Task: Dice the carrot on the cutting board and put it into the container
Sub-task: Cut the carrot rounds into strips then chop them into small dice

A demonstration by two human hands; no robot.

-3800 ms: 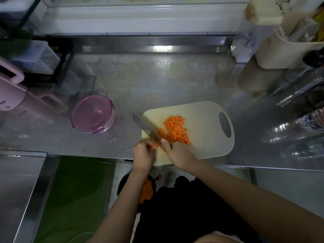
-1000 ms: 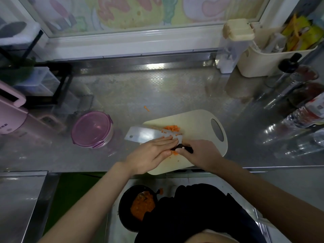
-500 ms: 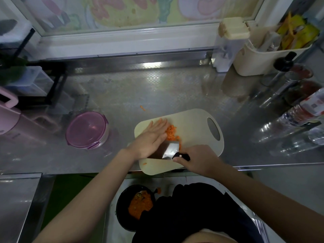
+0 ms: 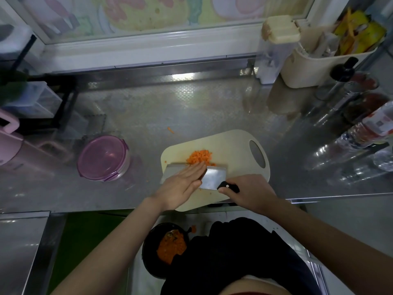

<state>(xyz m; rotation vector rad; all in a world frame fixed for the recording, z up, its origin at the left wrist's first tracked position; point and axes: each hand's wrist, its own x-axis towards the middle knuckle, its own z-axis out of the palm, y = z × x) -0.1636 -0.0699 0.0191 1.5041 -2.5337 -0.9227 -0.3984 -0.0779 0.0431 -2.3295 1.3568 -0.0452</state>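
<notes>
Left hand (image 4: 180, 185) now flat atop cleaver (image 4: 213, 178)

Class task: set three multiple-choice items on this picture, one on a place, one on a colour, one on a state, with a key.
1. The container stands: A. left of the board; B. on the board; C. right of it.
2. Its lid is: A. green; B. purple; C. red.
3. The left hand: A. grips a handle; B. lies flat on the knife; C. holds carrot.
Key: 1A, it is off the board's left edge; 2B, the lid shows purple; 3B, straight fingers rest on the knife.
</notes>
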